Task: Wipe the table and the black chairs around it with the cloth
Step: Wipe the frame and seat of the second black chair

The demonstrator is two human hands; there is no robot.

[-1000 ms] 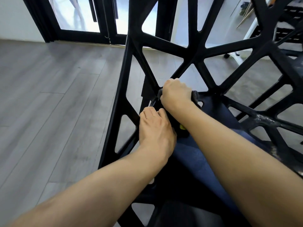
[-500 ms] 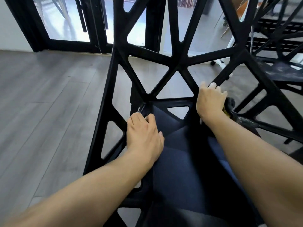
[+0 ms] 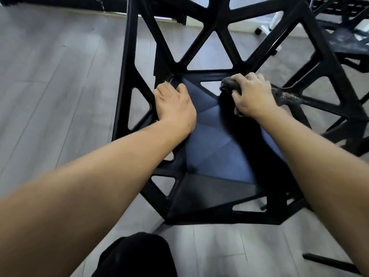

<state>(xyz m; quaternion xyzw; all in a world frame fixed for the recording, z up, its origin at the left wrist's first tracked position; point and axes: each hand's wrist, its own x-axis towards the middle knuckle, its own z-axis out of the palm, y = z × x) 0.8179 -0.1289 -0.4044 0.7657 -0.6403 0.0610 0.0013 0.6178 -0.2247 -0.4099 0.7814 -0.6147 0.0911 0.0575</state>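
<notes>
Floorboards [image 3: 50, 96] in grey wood grain fill the left side, and then comes the black chair [image 3: 127, 80], its frame a lattice of triangular openings rising toward the top of the view. Left hand [image 3: 175, 106] is planted on the chair's left side where the frame meets the seat, fingers [image 3: 161, 90] curled over the edge and gripping it, thumb lying along the seat. Blue-toned seat panel [image 3: 215, 154] runs between the two forearms, angular facets catching the light. Over to the right hand [image 3: 253, 96], and here is the cloth [image 3: 227, 85], dark and bunched, clenched in those fingers with a wad poking out on the thumb side and a speck of yellow-green showing under the heel of the hand; it is pressed against the back right corner of the seat where the frame bars meet. Just right of that hand a frame bar [image 3: 289, 95] shows pale dusty flecks. Further right, a second black chair [image 3: 339, 41] stands close by. Low in the middle, a dark-clad knee [image 3: 135, 256] juts in above the floor.
</notes>
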